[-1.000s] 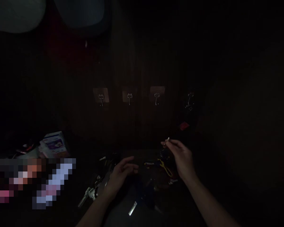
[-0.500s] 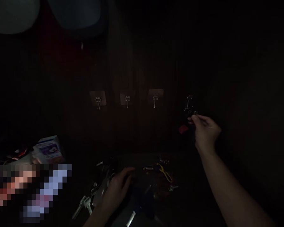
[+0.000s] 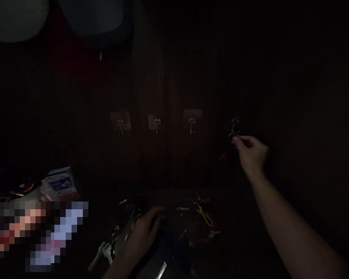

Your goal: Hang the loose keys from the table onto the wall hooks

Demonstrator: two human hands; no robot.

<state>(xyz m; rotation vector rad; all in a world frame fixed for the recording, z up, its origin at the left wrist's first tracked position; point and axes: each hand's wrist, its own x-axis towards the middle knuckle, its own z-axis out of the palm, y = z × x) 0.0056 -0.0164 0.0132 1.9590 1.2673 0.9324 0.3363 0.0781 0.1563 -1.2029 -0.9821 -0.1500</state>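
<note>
While right hand (image 3: 251, 153) beside wall hook (image 3: 235, 126)

Hooks (image 3: 192, 124) shiny mtl; wall (image 3: 168, 162) dark wood, matt.

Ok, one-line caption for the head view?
Right hand pinches something small at a wall hook; left hand rests among keys.
</note>
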